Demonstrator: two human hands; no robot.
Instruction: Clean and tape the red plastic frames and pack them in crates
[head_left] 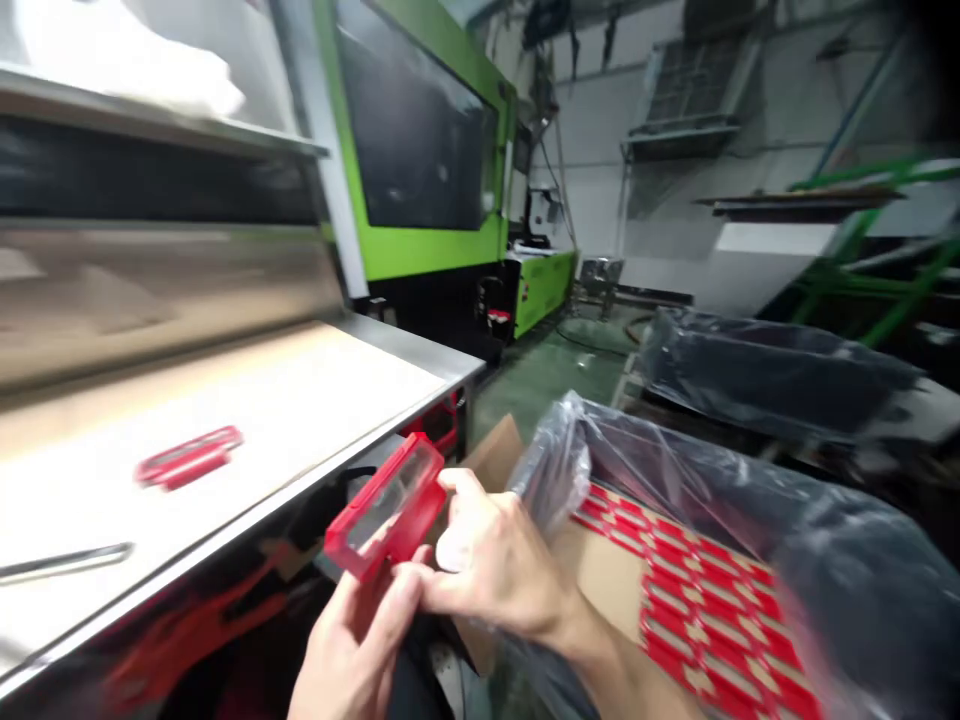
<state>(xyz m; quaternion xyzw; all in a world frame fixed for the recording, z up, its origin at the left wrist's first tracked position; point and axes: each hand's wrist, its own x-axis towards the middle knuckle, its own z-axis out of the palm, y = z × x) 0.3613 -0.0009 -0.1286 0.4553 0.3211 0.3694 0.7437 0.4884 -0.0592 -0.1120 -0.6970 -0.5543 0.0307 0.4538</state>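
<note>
In front of me I hold a red plastic frame point(425, 508) with a long rectangular opening, tilted above the gap beside the table. My left hand point(360, 625) is closed on its lower end, with thumb and fingers round the edge. My right hand point(499, 560) is curled beside it, its index fingertip at the frame's right end and its thumb close to my left fingers. A small white object point(452, 548) shows within the right hand's grip; I cannot make out what it is. Another red frame point(187, 457) lies on the table to the left, blurred.
A light-topped table point(300, 400) with a metal edge is on my left, bearing a thin dark tool point(67, 563). At right, a plastic-lined box point(600, 570) contains several rows of red parts point(697, 600) on cardboard. Behind stands a green machine point(427, 250).
</note>
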